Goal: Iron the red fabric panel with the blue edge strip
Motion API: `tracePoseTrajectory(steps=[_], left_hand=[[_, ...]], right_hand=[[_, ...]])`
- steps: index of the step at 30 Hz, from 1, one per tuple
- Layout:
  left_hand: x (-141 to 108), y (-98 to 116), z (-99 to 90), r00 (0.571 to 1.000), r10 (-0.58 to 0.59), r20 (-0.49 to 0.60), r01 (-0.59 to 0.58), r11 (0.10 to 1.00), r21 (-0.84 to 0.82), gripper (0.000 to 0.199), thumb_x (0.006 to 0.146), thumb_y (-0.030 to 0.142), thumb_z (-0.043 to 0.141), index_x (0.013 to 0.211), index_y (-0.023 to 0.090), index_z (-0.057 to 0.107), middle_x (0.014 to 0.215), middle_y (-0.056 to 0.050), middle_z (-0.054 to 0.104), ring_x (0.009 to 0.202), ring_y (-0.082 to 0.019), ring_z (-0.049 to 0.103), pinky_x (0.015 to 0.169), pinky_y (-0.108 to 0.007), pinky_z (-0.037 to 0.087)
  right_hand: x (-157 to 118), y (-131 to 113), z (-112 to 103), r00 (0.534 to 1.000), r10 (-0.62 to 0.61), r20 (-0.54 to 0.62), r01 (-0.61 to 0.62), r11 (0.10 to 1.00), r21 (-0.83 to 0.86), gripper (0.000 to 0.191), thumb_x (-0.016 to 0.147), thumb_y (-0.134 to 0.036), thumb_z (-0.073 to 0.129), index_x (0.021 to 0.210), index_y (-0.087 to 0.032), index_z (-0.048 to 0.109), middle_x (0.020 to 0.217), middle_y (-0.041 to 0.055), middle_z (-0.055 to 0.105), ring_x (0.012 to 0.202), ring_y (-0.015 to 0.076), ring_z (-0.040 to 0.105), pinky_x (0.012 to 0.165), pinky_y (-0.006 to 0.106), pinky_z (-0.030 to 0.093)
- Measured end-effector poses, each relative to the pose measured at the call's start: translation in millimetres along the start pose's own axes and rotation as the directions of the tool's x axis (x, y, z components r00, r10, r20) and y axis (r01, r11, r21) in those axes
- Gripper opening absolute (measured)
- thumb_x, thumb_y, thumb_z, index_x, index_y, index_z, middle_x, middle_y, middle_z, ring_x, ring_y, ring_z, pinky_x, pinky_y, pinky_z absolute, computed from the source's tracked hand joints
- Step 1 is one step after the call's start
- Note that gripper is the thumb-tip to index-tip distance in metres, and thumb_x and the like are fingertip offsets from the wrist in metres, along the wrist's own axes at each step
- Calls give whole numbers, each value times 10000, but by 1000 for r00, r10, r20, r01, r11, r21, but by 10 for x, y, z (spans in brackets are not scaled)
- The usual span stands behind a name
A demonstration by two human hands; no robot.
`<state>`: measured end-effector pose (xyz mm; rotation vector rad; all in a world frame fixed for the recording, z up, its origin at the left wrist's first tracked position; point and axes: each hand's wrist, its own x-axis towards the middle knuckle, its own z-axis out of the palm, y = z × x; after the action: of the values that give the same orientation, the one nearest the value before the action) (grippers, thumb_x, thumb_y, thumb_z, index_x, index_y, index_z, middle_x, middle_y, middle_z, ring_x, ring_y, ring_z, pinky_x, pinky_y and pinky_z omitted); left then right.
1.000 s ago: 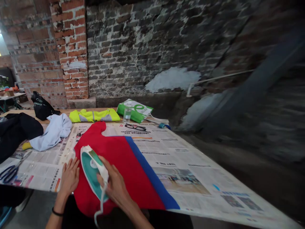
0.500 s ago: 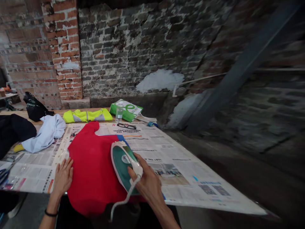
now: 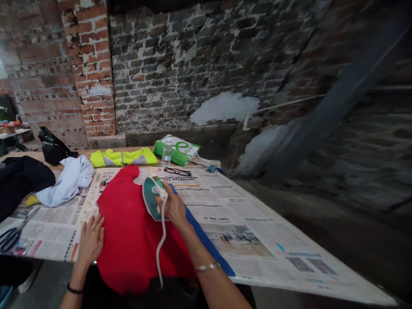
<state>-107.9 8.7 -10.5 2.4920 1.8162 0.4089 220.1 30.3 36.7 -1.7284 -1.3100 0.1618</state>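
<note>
Fingers of the right hand (image 3: 176,211), in the head view, are curled around a teal and white iron (image 3: 148,198), which lies just left of them over red cloth (image 3: 128,240); I cannot tell whether it sits fully flat. White cord (image 3: 159,253) drops from the iron below these fingers, and the cloth's blue border (image 3: 210,244) runs to their right. Spread flat at the cloth's left edge, the left hand (image 3: 90,240) has its fingers extended, slightly parted, gripping nothing. Left of those fingertips, scissors (image 3: 9,239) rest on newspaper (image 3: 56,234); a crumpled white garment (image 3: 67,180) lies ahead and left too. Farther ahead of the right fingers are eyeglasses (image 3: 177,172), a clear bottle (image 3: 166,155) and a green-and-white bag (image 3: 185,150).
</note>
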Motion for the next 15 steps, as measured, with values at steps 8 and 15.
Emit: tracePoseTrajectory(steps=[8, 15], left_hand=[[-10, -15, 77, 999, 5, -53, -6, 1000, -30, 472, 1026, 248, 369, 1455, 266, 566, 1573, -52, 490, 1490, -260, 395, 1223, -533, 293], [-50, 53, 50, 1000, -17, -12, 16, 1000, -21, 479, 1029, 239, 352, 1464, 258, 552, 1581, -50, 479, 1496, -259, 384, 1220, -561, 290]], right_hand=[[-1321, 223, -665, 995, -76, -65, 79, 996, 43, 585, 881, -477, 559, 1429, -270, 578, 1316, 75, 702, 1095, 288, 690, 960, 422, 545], [-526, 367, -468, 998, 38, -52, -43, 993, -110, 625, 820, -442, 564, 1398, -213, 628, 918, 101, 757, 839, 322, 710, 735, 409, 535]])
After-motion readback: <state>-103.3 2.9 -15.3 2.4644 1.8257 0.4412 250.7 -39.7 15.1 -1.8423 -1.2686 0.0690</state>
